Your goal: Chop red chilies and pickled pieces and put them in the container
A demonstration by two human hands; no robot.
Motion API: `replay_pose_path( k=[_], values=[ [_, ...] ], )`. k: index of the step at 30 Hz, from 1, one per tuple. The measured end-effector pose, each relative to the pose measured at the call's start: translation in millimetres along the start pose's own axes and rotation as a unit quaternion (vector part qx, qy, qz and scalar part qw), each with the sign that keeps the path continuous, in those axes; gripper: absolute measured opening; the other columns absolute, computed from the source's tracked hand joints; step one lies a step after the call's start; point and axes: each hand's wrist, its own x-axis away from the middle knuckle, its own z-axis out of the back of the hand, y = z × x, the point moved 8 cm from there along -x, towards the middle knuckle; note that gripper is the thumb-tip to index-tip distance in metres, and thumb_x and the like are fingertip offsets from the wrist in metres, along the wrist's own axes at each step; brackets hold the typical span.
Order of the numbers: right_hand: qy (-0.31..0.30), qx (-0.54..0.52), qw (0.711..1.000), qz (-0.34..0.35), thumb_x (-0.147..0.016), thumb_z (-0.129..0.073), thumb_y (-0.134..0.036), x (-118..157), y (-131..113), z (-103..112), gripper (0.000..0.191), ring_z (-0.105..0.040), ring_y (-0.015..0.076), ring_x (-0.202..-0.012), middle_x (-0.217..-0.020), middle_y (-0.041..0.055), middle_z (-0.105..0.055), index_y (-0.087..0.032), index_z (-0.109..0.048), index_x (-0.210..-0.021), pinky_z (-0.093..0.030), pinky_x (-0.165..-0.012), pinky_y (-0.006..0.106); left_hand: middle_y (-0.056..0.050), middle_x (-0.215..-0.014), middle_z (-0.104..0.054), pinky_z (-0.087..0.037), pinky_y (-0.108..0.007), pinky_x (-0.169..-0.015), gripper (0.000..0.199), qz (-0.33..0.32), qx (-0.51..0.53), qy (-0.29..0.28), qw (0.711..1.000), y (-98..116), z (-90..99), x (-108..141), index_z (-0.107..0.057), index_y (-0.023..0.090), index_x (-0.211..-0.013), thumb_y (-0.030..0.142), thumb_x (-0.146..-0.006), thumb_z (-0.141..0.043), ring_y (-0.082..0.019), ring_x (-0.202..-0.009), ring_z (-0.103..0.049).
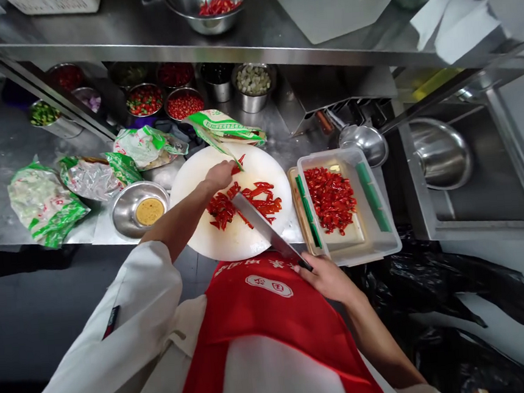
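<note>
A round white cutting board (257, 243) lies before me with red peppers (267, 203) spread over its middle, some whole, some in pieces. My left hand (220, 175) is closed at the board's upper part, its fingertips pinched on a red pepper (240, 160) beside a green-and-white bag (228, 126). My right hand (326, 275) is wrapped round the black handle of a knife. The broad blade of the knife (264, 227) slants up and left over the board, its tip at the peppers. Right of the board, a clear plastic bin (376, 238) holds chopped red peppers (331, 199).
Left of the board are a steel bowl (121, 215) with yellowish paste and several plastic bags (45, 203). Steel pots of chopped ingredients (254, 102) line the back under a metal shelf (139, 51). A ladle (363, 145) and a sink (487, 201) are at the right.
</note>
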Motion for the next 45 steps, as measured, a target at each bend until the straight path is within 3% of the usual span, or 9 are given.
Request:
replay_pose_path(
  k=[6, 12, 17, 22, 27, 31, 36, 41, 45],
  values=[
    [-0.090, 0.085, 0.989, 0.077, -0.094, -0.050, -0.035, -43.2, -45.2, -24.7, 0.020, -0.062, 0.0209, -0.090, -0.097, 0.0052, -0.069, -0.025, -0.061, -0.106, -0.038, -0.073, 0.027, -0.012, -0.105, -0.067, -0.048, -0.033, -0.079, 0.034, 0.085, -0.002, 0.033, 0.996, -78.7, 17.8, 9.4, -0.062, 0.017, -0.109, 0.017, -0.075, -0.060, -0.028, -0.096, -0.062],
    [-0.053, 0.009, 0.998, 0.028, -0.096, -0.046, -0.033, -85.4, -47.8, -40.0, 0.018, -0.064, 0.0198, -0.085, -0.094, 0.0052, -0.070, -0.023, -0.058, -0.104, -0.040, -0.070, 0.026, -0.010, -0.105, -0.067, -0.046, -0.033, -0.080, 0.032, 0.045, 0.036, 0.071, 0.996, -122.7, 14.1, 73.6, -0.064, 0.018, -0.107, 0.017, -0.076, -0.055, -0.026, -0.094, -0.061],
    [0.002, -0.031, 0.998, -0.049, -0.095, -0.045, -0.035, -92.6, -29.5, -25.3, 0.016, -0.062, 0.0190, -0.068, -0.073, 0.0002, -0.065, -0.024, -0.056, -0.101, -0.038, -0.062, 0.026, -0.009, -0.105, -0.066, -0.045, -0.035, -0.088, 0.034, -0.055, 0.074, 0.053, 0.994, -93.1, -20.8, 132.7, -0.066, 0.019, -0.109, 0.015, -0.079, -0.050, -0.025, -0.099, -0.059],
    [0.022, 0.014, 0.999, -0.033, -0.096, -0.044, -0.040, -80.4, -42.3, -12.0, 0.019, -0.062, 0.0211, -0.071, -0.074, 0.0012, -0.065, -0.025, -0.055, -0.099, -0.036, -0.063, 0.027, -0.010, -0.116, -0.063, -0.042, -0.040, -0.095, 0.038, -0.168, 0.087, 0.051, 0.981, -54.7, -39.3, 166.5, -0.063, 0.019, -0.117, 0.015, -0.080, -0.053, -0.026, -0.108, -0.055],
    [-0.028, 0.114, 0.993, -0.022, -0.099, -0.041, -0.040, -71.3, -61.6, -7.9, 0.022, -0.064, 0.0224, -0.082, -0.086, 0.0042, -0.069, -0.025, -0.055, -0.108, -0.032, -0.065, 0.026, -0.009, -0.116, -0.063, -0.041, -0.041, -0.095, 0.027, -0.173, 0.116, 0.122, 0.970, -47.2, -40.8, 173.6, -0.066, 0.020, -0.113, 0.027, -0.089, -0.055, -0.025, -0.109, -0.054],
    [-0.052, 0.182, 0.982, -0.015, -0.100, -0.041, -0.031, -99.3, -75.2, -21.7, 0.019, -0.064, 0.0222, -0.089, -0.097, 0.0080, -0.071, -0.022, -0.054, -0.110, -0.031, -0.068, 0.027, -0.009, -0.108, -0.065, -0.042, -0.040, -0.092, 0.024, -0.177, 0.122, 0.154, 0.964, -44.0, -51.5, 173.5, -0.069, 0.019, -0.104, 0.025, -0.095, -0.048, -0.023, -0.103, -0.055],
    [-0.036, 0.219, 0.975, 0.004, -0.101, -0.039, -0.033, -125.6, -90.4, -23.8, 0.020, -0.065, 0.0223, -0.089, -0.094, 0.0080, -0.071, -0.021, -0.054, -0.105, -0.031, -0.069, 0.027, -0.008, -0.110, -0.064, -0.041, -0.040, -0.094, 0.025, -0.208, 0.110, 0.142, 0.961, -39.6, -51.3, 175.2, -0.069, 0.021, -0.105, 0.025, -0.095, -0.046, -0.022, -0.104, -0.054],
    [-0.062, 0.228, 0.972, 0.009, -0.100, -0.040, -0.033, -95.3, -92.6, -6.0, 0.019, -0.066, 0.0224, -0.090, -0.094, 0.0068, -0.071, -0.022, -0.054, -0.107, -0.032, -0.069, 0.027, -0.010, -0.115, -0.062, -0.038, -0.044, -0.097, 0.025, -0.199, 0.082, 0.147, 0.965, -29.7, -42.5, 176.7, -0.068, 0.021, -0.109, 0.027, -0.093, -0.049, -0.025, -0.109, -0.053],
    [-0.088, 0.220, 0.971, -0.002, -0.101, -0.038, -0.036, -73.3, -86.9, -3.1, 0.023, -0.066, 0.0226, -0.089, -0.093, 0.0060, -0.072, -0.023, -0.054, -0.110, -0.034, -0.069, 0.027, -0.010, -0.111, -0.063, -0.041, -0.040, -0.092, 0.025, -0.179, 0.082, 0.158, 0.968, -24.0, -50.6, 173.5, -0.068, 0.019, -0.106, 0.025, -0.096, -0.045, -0.024, -0.107, -0.054]
  ],
)
